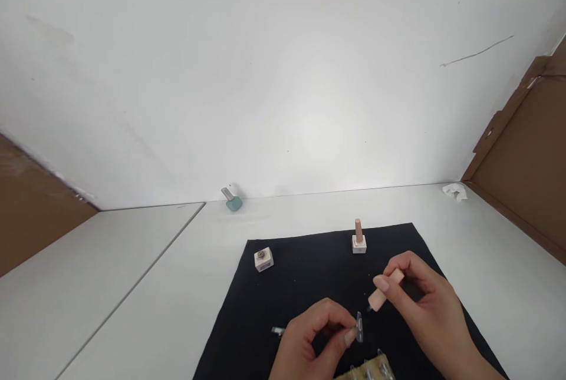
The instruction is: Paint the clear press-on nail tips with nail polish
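Between thumb and forefinger, my left hand [316, 342] pinches a small clear plastic piece [359, 328] that looks like a false nail tip on a holder. My right hand [431, 312] grips a pink nail polish cap [380, 297], its dark brush end pointing down and left toward the clear piece, with a gap between them. An uncapped white nail polish bottle [264, 260] stands at the left of the black cloth [309, 274]. Below the hands, a tan strip [362, 372] carrying several clear pieces is cut off by the bottom edge.
A capped white bottle with a pink cap [359, 238] stands toward the back of the cloth. Another clear piece [278, 330] lies left of my left hand. Farther back are a teal bottle [234, 202] and crumpled white tissue [455, 191]. Brown cardboard [526, 156] borders the right side.
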Demonstrator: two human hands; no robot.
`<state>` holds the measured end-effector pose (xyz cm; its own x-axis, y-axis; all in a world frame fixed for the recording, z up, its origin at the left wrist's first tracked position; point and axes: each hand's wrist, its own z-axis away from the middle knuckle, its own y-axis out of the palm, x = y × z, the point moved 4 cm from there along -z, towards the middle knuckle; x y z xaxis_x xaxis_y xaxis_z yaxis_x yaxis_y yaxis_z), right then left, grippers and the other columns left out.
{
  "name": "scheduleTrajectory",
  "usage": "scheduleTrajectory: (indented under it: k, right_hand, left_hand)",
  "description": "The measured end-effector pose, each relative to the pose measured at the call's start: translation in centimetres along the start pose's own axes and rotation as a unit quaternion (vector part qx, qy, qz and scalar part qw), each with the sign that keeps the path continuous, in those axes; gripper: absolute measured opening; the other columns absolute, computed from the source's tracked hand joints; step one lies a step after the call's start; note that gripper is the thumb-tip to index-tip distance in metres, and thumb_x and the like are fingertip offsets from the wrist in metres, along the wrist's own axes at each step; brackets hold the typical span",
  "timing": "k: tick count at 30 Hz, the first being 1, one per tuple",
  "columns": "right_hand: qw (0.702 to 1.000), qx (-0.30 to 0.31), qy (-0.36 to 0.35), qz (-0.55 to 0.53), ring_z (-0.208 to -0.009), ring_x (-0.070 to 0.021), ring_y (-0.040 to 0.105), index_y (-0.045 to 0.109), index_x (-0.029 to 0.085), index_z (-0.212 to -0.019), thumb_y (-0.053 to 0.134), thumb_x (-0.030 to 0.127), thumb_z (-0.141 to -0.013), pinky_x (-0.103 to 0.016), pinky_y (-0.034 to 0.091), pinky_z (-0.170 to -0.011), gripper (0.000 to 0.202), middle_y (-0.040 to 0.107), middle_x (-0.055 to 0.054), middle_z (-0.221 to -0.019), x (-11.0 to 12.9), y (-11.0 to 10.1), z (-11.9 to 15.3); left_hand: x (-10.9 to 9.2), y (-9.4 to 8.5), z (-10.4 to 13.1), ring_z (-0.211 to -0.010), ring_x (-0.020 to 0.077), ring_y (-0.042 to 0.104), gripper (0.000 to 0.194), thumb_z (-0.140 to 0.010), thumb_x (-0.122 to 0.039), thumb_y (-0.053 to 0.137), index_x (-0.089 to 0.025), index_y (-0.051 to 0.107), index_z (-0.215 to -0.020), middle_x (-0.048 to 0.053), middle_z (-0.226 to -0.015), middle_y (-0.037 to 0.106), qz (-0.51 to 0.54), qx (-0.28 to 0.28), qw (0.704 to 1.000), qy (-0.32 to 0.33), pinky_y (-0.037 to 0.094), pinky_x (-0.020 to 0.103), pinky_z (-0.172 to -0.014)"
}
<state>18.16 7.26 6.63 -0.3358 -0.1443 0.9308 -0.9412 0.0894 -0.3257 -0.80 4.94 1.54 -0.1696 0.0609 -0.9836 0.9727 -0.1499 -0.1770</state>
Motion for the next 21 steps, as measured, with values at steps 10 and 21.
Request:
scheduleTrajectory:
  k: [10,21]
  right_hand:
    - [1.0,-0.008,-0.016,0.013,-0.057,-0.0166,0.064,0.062,0.027,-0.077,0.074,0.047,-0.089,-0.025,0.051,-0.057,0.026,0.071,0.005,-0.06,-0.16,-0.21,0.02]
    - [1.0,-0.011,-0.004,0.005,-0.057,-0.017,0.066,0.061,0.028,-0.076,0.074,0.046,-0.088,-0.025,0.053,-0.058,0.026,0.073,0.005,-0.059,-0.03,-0.03,-0.18]
  left_hand:
    - [-0.19,0.2,-0.03,-0.069,0.0164,0.063,0.013,-0.084,-0.017,0.067,-0.023,0.075,-0.076,0.0,-0.075,0.073,-0.012,0.008,1.0,0.014,0.048,0.023,-0.067]
    - [-0.17,0.3,-0.01,-0.068,0.0169,0.064,0.013,-0.084,-0.018,0.068,-0.023,0.076,-0.075,0.0,-0.074,0.073,-0.019,0.013,0.999,0.022,0.049,0.024,-0.067]
